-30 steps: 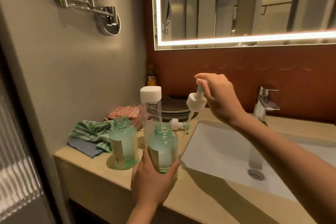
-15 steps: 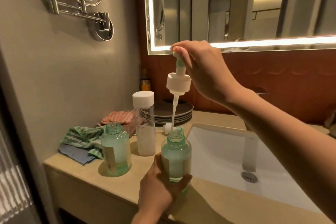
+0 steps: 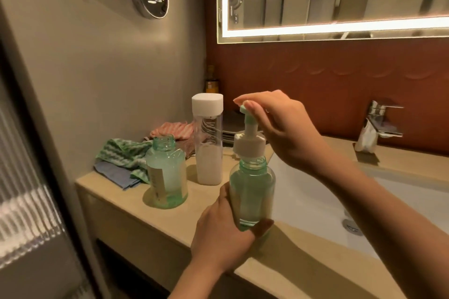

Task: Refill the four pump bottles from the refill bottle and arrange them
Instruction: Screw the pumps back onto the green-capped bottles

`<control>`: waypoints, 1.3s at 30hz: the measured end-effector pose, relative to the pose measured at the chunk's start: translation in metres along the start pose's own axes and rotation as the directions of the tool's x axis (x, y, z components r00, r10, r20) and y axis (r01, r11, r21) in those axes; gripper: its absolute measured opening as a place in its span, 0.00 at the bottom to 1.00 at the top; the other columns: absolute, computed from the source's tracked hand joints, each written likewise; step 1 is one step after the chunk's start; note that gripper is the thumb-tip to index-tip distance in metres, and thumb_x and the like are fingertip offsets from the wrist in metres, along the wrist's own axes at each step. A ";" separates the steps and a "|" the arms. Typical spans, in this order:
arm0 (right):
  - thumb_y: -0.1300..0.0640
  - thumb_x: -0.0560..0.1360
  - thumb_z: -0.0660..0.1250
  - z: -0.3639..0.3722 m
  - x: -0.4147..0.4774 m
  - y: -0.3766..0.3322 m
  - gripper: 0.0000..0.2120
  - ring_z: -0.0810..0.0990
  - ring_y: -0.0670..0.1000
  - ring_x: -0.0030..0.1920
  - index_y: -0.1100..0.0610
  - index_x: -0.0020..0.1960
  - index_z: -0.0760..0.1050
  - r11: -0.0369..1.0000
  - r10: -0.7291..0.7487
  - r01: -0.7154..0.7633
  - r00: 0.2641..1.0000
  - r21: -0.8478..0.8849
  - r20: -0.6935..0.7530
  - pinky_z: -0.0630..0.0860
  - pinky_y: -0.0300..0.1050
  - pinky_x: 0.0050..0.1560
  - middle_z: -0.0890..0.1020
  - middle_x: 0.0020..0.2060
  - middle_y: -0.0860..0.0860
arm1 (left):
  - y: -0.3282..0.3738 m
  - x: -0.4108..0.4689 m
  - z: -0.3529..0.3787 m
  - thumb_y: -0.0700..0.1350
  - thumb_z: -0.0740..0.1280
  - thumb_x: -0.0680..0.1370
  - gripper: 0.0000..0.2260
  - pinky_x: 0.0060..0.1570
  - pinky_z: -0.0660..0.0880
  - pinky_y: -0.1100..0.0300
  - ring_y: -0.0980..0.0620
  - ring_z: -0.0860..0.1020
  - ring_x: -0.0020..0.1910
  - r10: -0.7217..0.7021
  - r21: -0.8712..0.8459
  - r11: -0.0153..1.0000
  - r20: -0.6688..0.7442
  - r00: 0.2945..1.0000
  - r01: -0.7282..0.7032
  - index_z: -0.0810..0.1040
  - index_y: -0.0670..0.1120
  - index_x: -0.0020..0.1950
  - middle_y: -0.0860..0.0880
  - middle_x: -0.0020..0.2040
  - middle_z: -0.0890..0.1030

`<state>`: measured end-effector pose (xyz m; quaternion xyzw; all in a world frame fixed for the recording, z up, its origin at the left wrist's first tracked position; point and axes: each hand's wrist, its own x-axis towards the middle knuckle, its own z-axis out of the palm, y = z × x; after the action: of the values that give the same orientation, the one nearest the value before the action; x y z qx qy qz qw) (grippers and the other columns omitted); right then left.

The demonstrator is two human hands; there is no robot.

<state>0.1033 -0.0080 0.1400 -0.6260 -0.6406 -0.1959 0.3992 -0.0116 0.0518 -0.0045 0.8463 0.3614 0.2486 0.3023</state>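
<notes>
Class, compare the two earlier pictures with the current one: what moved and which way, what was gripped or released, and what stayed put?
The right hand, pinching the pump head, carried it up over the held bottle, then lowered it until its collar reached the neck. Nothing was let go: the left hand still grips that bottle. The open bottle, refill bottle and cloths stayed put.

Beige tabletop (image 3: pixel 303 257) carried an inset sink (image 3: pixel 303 192). Left of the sink stood an uncapped green bottle (image 3: pixel 166 172), a white-capped refill bottle (image 3: pixel 209 143) and heaped cloths (image 3: pixel 124 153). Stacked plates (image 3: pixel 229 132) sat beyond the sink's left corner.
</notes>
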 end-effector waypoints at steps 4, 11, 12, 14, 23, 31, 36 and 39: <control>0.54 0.81 0.55 -0.001 -0.003 0.008 0.15 0.76 0.51 0.52 0.56 0.59 0.77 0.998 -0.001 0.004 0.999 0.066 -0.046 0.75 0.48 0.52 0.80 0.50 0.49 | -0.002 0.002 0.000 0.73 0.65 0.61 0.45 0.59 0.72 0.53 0.51 0.73 0.59 -0.003 0.028 1.000 0.028 1.000 0.002 0.51 0.57 0.70 0.55 0.62 0.74; 0.51 0.80 0.55 -0.001 -0.007 0.017 0.15 0.76 0.47 0.53 0.52 0.60 0.77 0.993 -0.032 0.025 0.998 0.119 0.062 0.76 0.43 0.51 0.78 0.50 0.44 | -0.003 0.002 0.000 0.73 0.65 0.61 0.41 0.58 0.72 0.56 0.54 0.73 0.58 0.015 0.037 0.999 0.023 1.000 -0.015 0.54 0.58 0.66 0.57 0.60 0.73; 0.50 0.80 0.56 0.000 -0.008 0.018 0.15 0.76 0.45 0.53 0.51 0.60 0.76 0.993 -0.030 0.017 0.994 0.118 0.109 0.75 0.40 0.51 0.78 0.50 0.43 | -0.002 0.002 -0.001 0.73 0.65 0.61 0.41 0.58 0.72 0.56 0.54 0.73 0.58 0.014 0.045 0.999 0.021 1.000 -0.015 0.54 0.58 0.67 0.57 0.59 0.72; 0.48 0.79 0.55 0.002 -0.011 0.019 0.16 0.75 0.42 0.53 0.50 0.60 0.76 0.990 -0.031 0.008 0.986 0.140 0.163 0.73 0.33 0.51 0.77 0.49 0.41 | -0.002 0.001 -0.001 0.72 0.66 0.62 0.41 0.58 0.72 0.57 0.53 0.73 0.58 0.021 0.062 0.998 0.009 1.000 -0.022 0.53 0.58 0.68 0.58 0.58 0.72; 0.33 0.63 0.59 -0.023 -0.010 0.035 0.37 0.72 0.38 0.60 0.42 0.71 0.59 0.939 0.120 -0.258 0.867 0.229 0.484 0.72 0.35 0.58 0.70 0.65 0.39 | -0.004 -0.001 0.000 0.70 0.67 0.62 0.36 0.54 0.72 0.60 0.56 0.74 0.55 0.092 0.021 0.996 -0.035 0.995 -0.091 0.55 0.62 0.64 0.64 0.50 0.69; 0.43 0.64 0.68 -0.014 -0.013 0.040 0.26 0.77 0.39 0.56 0.46 0.61 0.73 0.902 0.039 -0.290 0.794 0.321 0.607 0.73 0.43 0.61 0.80 0.55 0.40 | -0.006 -0.001 0.002 0.73 0.64 0.60 0.39 0.56 0.73 0.56 0.55 0.74 0.56 0.094 0.026 0.995 -0.042 0.995 -0.093 0.55 0.62 0.66 0.63 0.54 0.72; 0.49 0.63 0.72 -0.007 -0.013 0.041 0.22 0.79 0.41 0.54 0.51 0.56 0.78 0.877 0.038 -0.309 0.809 0.369 0.587 0.75 0.39 0.58 0.83 0.51 0.42 | -0.008 0.000 0.004 0.77 0.59 0.56 0.41 0.59 0.73 0.54 0.56 0.73 0.58 0.081 0.000 0.997 -0.023 0.996 -0.081 0.53 0.64 0.66 0.62 0.59 0.73; 0.43 0.57 0.74 0.000 -0.012 0.037 0.24 0.79 0.42 0.47 0.48 0.51 0.76 0.893 0.097 -0.304 0.851 0.332 0.517 0.76 0.36 0.48 0.82 0.44 0.44 | -0.007 0.000 0.003 0.76 0.59 0.56 0.41 0.57 0.73 0.55 0.57 0.74 0.57 0.089 -0.024 0.996 -0.034 0.995 -0.090 0.54 0.64 0.66 0.62 0.57 0.74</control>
<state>0.1375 -0.0102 0.1220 -0.6242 -0.6759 0.1474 0.3631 -0.0132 0.0547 -0.0116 0.8536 0.3247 0.2803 0.2956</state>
